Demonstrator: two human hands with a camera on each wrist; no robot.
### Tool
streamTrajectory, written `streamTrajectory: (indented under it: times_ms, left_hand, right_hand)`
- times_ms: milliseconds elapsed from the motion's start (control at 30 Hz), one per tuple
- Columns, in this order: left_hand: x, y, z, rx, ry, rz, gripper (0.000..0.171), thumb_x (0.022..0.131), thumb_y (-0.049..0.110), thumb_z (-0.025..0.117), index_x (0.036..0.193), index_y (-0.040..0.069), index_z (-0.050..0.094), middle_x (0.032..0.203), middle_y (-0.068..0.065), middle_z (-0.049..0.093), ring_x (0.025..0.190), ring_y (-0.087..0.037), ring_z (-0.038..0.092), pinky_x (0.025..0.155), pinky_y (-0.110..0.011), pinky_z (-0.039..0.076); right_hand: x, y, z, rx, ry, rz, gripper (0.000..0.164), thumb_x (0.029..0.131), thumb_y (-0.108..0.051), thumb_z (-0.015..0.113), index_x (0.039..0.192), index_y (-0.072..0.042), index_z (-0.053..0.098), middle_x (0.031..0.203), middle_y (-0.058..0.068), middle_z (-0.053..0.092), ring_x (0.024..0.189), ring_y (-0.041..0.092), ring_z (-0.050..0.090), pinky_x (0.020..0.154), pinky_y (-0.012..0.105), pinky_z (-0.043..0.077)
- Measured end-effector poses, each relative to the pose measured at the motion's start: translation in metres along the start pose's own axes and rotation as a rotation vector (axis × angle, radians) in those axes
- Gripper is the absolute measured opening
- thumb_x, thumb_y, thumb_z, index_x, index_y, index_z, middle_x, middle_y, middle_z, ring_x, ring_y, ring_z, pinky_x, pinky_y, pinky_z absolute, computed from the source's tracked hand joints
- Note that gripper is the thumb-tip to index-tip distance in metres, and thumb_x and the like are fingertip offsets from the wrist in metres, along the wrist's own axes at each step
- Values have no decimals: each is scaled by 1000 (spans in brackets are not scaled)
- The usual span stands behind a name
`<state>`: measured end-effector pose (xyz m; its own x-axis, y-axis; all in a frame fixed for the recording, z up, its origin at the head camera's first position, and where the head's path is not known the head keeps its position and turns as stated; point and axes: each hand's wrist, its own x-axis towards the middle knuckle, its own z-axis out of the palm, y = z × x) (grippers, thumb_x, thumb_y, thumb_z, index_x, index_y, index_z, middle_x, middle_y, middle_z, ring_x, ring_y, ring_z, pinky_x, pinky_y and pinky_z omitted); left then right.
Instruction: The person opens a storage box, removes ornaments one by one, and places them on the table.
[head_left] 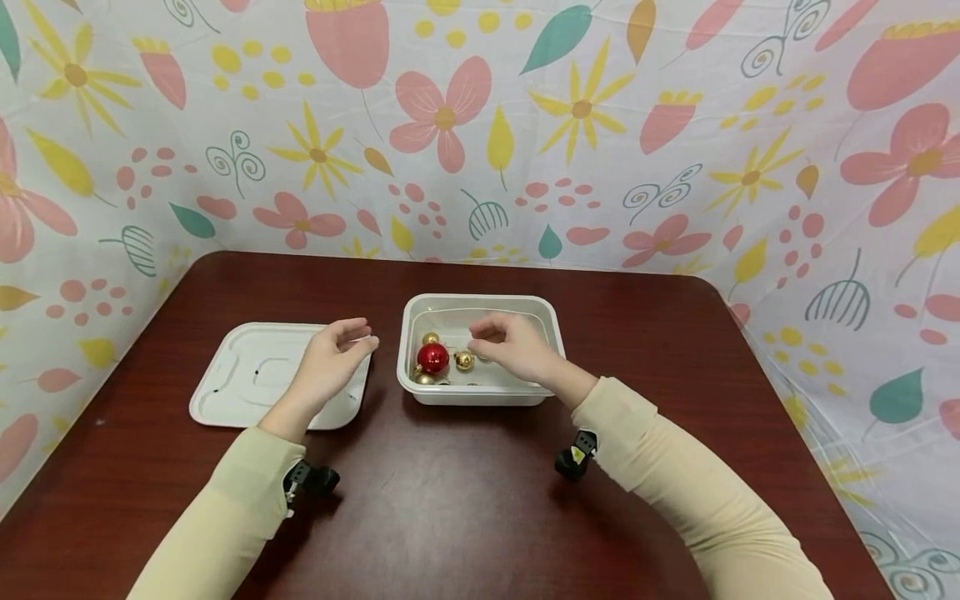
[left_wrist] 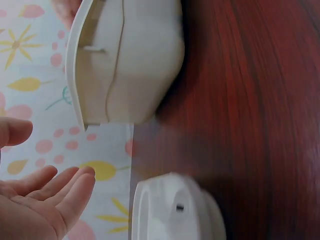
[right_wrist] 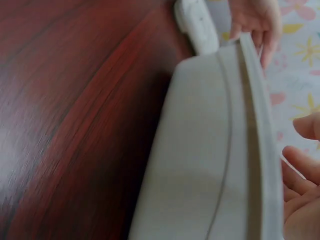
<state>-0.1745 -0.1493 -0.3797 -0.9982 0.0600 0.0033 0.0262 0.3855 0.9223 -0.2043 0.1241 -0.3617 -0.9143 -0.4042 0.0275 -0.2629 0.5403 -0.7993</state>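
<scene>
A white plastic box stands mid-table. Inside lie a red Christmas ball and several small gold ones, among them a shiny gold ball. My right hand hovers over the box's right half. Its thumb and fingers are apart in the right wrist view, with nothing seen between them. Part of the box floor is hidden under that hand. To the left, my left hand hangs above the right part of a white lid. Its loosely bent fingers hold nothing.
The dark red-brown wooden table bears the box and, left of it, the lid. A flower-patterned cloth hangs behind the table and along its sides. Black wrist cameras sit below both sleeves.
</scene>
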Motion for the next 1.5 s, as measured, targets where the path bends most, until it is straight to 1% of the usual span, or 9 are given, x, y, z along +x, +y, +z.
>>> streamTrajectory:
  times_ms: [133, 267, 533, 667, 900, 1067, 1167, 1333, 1500]
  left_hand:
    - [4, 0, 10, -51, -30, -1, 47, 87, 21, 56, 127, -1, 44, 121, -19, 53, 110, -29, 52, 86, -33, 48]
    - [9, 1, 20, -97, -50, -16, 45, 87, 19, 58, 126, -1, 46, 119, -20, 54, 106, -27, 55, 77, -26, 52]
    - [15, 3, 32, -165, -62, -23, 42, 85, 13, 59, 123, -2, 49, 115, -22, 56, 96, -24, 58, 74, -25, 54]
    - [17, 0, 33, -211, -48, -28, 40, 83, 11, 60, 121, 0, 51, 113, -20, 57, 95, -22, 59, 72, -19, 52]
    - [16, -8, 37, -274, -25, -46, 39, 83, 10, 62, 120, 2, 53, 113, -18, 57, 97, -19, 59, 72, -20, 53]
    - [15, -13, 41, -302, -10, -43, 38, 82, 8, 63, 119, 1, 55, 110, -19, 57, 91, -13, 61, 70, -23, 55]
    - [15, -14, 41, -312, -2, -37, 38, 82, 8, 63, 119, 2, 55, 109, -19, 57, 87, -11, 61, 68, -23, 55]
    - [14, -15, 42, -331, 7, -40, 37, 82, 8, 62, 119, 3, 56, 107, -18, 57, 85, -9, 61, 67, -24, 55]
    - [14, -16, 42, -339, 14, -39, 37, 83, 7, 62, 119, 3, 56, 106, -18, 57, 85, -9, 61, 67, -24, 56]
  right_hand:
    - [3, 10, -2, -119, 21, 19, 36, 79, -19, 66, 109, 1, 60, 104, 14, 63, 91, 20, 61, 82, 30, 50]
    - [7, 16, -2, -219, -5, 32, 39, 79, -20, 65, 112, 0, 59, 109, 13, 62, 96, 23, 60, 83, 33, 50]
    - [16, 23, -1, -401, -107, 39, 42, 79, -21, 65, 116, -3, 57, 113, 10, 60, 98, 25, 59, 84, 35, 50]
    - [23, 24, 1, -476, -156, 24, 43, 79, -20, 65, 118, -4, 56, 113, 9, 60, 85, 21, 58, 79, 33, 49]
    - [26, 25, 6, -579, -189, -14, 30, 80, -12, 63, 109, -3, 61, 105, 9, 63, 95, 22, 58, 83, 35, 49]
    - [26, 28, 8, -594, -151, -35, 21, 80, -9, 63, 100, -4, 63, 97, 8, 65, 92, 23, 60, 81, 35, 50]
    - [25, 30, 8, -581, -106, -53, 22, 80, -8, 62, 102, -3, 63, 97, 9, 65, 94, 23, 60, 83, 36, 50]
    - [21, 30, 3, -523, -49, -54, 27, 81, -9, 60, 106, 0, 62, 100, 12, 64, 93, 22, 61, 81, 34, 51]
    - [14, 29, -4, -404, -9, -7, 26, 82, -9, 59, 107, -1, 62, 102, 10, 63, 88, 20, 63, 77, 30, 53]
